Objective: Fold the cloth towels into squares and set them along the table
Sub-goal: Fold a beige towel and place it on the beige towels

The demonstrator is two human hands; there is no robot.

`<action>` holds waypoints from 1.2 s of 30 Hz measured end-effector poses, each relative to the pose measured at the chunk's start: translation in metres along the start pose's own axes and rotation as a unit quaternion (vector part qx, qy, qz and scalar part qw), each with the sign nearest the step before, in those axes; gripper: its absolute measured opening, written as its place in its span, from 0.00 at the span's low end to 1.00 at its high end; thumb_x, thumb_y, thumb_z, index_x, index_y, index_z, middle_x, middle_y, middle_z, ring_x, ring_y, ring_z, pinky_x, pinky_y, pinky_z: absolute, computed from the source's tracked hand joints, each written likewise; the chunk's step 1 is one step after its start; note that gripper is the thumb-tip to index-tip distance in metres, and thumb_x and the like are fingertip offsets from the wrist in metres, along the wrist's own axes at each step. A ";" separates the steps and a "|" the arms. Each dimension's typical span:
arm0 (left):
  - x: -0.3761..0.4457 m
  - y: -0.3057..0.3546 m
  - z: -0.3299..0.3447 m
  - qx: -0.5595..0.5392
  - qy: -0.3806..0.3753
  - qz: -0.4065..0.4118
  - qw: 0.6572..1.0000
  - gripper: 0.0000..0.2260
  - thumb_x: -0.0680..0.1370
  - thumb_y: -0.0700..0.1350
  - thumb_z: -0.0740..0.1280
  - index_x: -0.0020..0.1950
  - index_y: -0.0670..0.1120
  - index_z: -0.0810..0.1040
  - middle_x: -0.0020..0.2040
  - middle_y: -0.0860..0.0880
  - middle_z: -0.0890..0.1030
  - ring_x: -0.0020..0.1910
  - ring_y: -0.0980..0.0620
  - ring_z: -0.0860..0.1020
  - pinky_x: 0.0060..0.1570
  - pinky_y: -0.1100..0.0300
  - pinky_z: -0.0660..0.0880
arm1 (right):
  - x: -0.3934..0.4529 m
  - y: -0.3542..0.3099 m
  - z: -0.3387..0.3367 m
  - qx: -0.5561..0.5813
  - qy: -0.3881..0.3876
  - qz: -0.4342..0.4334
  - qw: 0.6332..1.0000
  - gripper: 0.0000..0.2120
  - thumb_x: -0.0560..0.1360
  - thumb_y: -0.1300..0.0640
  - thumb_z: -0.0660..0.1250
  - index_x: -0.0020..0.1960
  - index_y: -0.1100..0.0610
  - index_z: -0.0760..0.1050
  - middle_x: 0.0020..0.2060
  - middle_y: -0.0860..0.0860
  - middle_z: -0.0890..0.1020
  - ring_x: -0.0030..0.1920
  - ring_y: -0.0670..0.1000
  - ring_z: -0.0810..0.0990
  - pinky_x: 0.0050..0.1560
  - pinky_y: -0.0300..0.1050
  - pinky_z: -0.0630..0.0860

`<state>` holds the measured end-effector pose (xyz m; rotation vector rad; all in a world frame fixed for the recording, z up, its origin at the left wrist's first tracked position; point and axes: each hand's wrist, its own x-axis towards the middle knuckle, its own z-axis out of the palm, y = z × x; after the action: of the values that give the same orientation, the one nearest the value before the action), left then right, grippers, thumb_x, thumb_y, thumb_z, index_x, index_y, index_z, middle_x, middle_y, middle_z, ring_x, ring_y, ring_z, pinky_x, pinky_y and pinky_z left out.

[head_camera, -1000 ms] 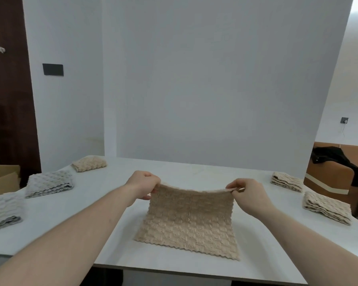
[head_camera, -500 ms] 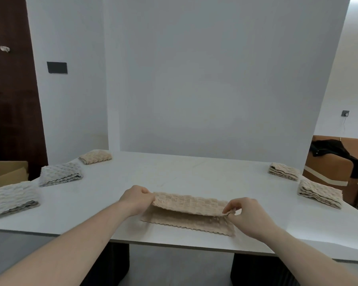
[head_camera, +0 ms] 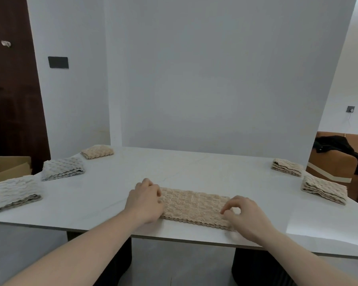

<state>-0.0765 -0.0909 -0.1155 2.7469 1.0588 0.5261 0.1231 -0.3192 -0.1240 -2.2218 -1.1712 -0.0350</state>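
Towel [head_camera: 194, 207] now folded flat — near table [head_camera: 194, 168] edge

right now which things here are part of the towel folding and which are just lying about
Part of the job:
beige towel folded to a strip, under the left hand and right hand
folded grey towels and folded beige towels along the table

Lying about:
cardboard box
black garment

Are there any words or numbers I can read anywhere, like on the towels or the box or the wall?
None: no words, numbers or labels show anywhere.
The beige towel under the hands shows only its woven pattern.
The cardboard box shows a blank side.
The black wall plate is plain.
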 end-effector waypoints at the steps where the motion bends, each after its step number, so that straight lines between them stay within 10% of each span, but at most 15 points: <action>1: 0.002 0.008 0.001 -0.005 -0.001 0.028 1.000 0.17 0.78 0.53 0.63 0.65 0.54 0.76 0.69 0.53 0.68 0.67 0.50 0.69 0.66 0.53 0.69 | 0.004 -0.002 0.003 0.008 0.010 -0.004 1.000 0.08 0.73 0.48 0.65 0.43 0.42 0.83 0.52 0.36 0.80 0.58 0.43 0.76 0.60 0.45 0.73; 8: 0.013 0.058 0.032 -0.025 -0.122 0.109 0.986 0.28 0.82 0.61 0.54 0.82 0.59 0.57 0.84 0.54 0.48 0.82 0.49 0.46 0.81 0.46 0.46 | 0.025 -0.005 0.033 -0.085 -0.080 0.033 0.993 0.30 0.82 0.41 0.54 0.82 0.46 0.57 0.82 0.47 0.54 0.82 0.51 0.51 0.81 0.52 0.51; 36: 0.014 -0.033 0.044 0.001 -0.129 -0.041 0.991 0.35 0.80 0.69 0.45 0.84 0.55 0.45 0.84 0.56 0.46 0.82 0.52 0.43 0.80 0.45 0.39 | 0.029 0.009 0.043 -0.187 -0.155 0.060 0.968 0.34 0.82 0.37 0.42 0.83 0.49 0.39 0.82 0.44 0.42 0.82 0.49 0.41 0.80 0.62 0.39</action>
<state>-0.0711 -0.0573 -0.1609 2.6652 1.0994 0.1519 0.1366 -0.2784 -0.1551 -2.7021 -1.2737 0.1599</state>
